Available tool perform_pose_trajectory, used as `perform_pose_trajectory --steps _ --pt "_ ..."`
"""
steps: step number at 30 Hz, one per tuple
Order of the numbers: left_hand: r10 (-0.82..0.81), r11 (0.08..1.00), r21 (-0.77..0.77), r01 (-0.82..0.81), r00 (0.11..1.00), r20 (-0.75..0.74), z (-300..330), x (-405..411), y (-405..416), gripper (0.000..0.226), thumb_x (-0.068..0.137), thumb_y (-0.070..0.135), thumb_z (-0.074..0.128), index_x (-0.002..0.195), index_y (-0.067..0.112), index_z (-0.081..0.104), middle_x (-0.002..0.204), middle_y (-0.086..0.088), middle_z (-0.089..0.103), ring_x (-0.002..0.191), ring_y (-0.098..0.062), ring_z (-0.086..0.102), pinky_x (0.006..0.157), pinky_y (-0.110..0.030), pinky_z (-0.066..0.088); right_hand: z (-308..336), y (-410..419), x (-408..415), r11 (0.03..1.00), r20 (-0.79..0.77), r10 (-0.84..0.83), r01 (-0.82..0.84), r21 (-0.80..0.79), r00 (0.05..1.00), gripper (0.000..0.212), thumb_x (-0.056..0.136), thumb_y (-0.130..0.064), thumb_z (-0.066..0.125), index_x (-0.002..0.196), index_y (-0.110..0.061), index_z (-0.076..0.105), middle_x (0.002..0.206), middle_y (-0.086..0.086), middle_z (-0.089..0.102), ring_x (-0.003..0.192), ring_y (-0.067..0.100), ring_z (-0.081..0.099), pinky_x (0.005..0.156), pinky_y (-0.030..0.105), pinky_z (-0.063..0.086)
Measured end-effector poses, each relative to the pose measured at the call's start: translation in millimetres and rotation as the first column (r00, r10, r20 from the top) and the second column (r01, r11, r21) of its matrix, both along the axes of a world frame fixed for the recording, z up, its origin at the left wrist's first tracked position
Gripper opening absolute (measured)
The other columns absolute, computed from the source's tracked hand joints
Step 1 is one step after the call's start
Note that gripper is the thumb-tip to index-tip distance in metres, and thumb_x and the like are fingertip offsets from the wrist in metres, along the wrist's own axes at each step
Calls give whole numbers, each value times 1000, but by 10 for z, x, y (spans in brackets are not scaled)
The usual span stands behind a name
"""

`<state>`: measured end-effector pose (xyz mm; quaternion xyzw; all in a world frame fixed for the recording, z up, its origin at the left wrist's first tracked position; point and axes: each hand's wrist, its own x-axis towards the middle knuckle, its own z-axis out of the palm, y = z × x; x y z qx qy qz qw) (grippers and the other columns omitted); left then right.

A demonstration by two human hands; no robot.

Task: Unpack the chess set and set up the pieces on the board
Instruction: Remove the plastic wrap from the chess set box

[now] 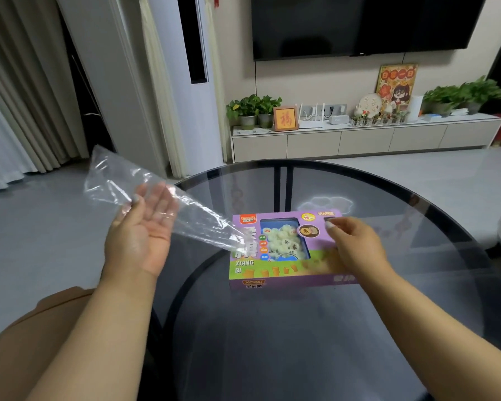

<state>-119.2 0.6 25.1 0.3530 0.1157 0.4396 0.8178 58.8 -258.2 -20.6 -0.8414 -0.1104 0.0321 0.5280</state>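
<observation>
Round dark glass table [344, 328] filling the lower right, black rim curving along its left edge. Behind it, far off: black TV [365, 23] on the wall, long low cabinet [359, 138] beneath with potted plants [253, 110] at its left end and more greenery at its right, plus a small framed red character [285, 118].

Lying flat near the table's middle, toward the left edge: purple chess set box [284, 250], long front side facing the viewer, "XIANG QI" printed at its left. Through the window in the lid, pale round pieces [285, 241] heaped together inside.

Stretched from the box's left end up and out past the table's left edge: clear plastic wrap [156, 198], crinkled, one end at the box, the other loose in the air.

Left hand [141, 227] raised beyond the table's left edge, palm up, fingers extended and slightly apart, thumb pressing the wrap against them. Right hand [355, 241] over the box's right end, fingers curled, thumb and forefinger tips together at the lid's top right; cannot tell whether any wrap is pinched there.
</observation>
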Motion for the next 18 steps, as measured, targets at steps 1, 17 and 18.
perform_pose_trajectory --steps 1,17,18 --pt "-57 998 15 57 998 14 37 17 0 21 99 12 42 112 9 59 108 -12 71 107 -23 67 86 -37 55 17 98 -36 996 -29 79 -78 51 996 27 88 -37 59 111 -23 65 101 -8 68 97 16 62 88 36 49" --pt "-680 731 -89 676 733 -11 357 131 966 32 98 6 44 122 -3 61 119 -19 66 114 -27 63 109 -30 37 300 1636 -340 510 -361 860 -586 630 360 35 76 -40 62 103 -17 63 98 7 69 112 32 55 103 43 38" --pt "-653 754 -106 648 757 -14 342 141 1022 28 85 -1 61 112 -3 67 108 -18 71 102 -26 69 98 -34 50 286 1689 -370 481 -340 875 -545 686 344 30 80 -28 64 106 -13 60 90 7 70 100 28 60 94 39 47"
